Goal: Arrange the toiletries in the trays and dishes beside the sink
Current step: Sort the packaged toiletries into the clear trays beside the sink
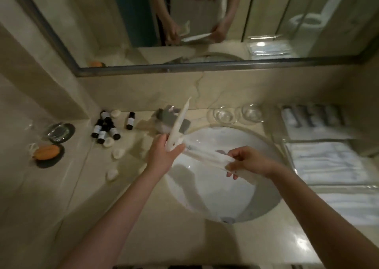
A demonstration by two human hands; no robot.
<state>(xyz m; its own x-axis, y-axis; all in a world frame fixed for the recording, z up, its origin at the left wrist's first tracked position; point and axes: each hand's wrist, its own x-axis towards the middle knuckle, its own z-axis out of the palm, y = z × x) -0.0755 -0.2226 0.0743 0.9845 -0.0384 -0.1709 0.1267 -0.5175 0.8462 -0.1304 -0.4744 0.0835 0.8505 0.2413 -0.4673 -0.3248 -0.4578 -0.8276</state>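
1. The left hand (pixel 164 153) grips the lower end of a long, flat white packet (pixel 180 123), which stands nearly upright over the back rim of the sink (pixel 266 203). No print on it is legible.
2. The right hand (pixel 250 162) pinches a second, crumpled white sachet (pixel 205 158), held above the sink.
3. Dark bottles (pixel 105 128) with white labels cluster at the back-left of the counter (pixel 143 227). The writing on them is too small to read.
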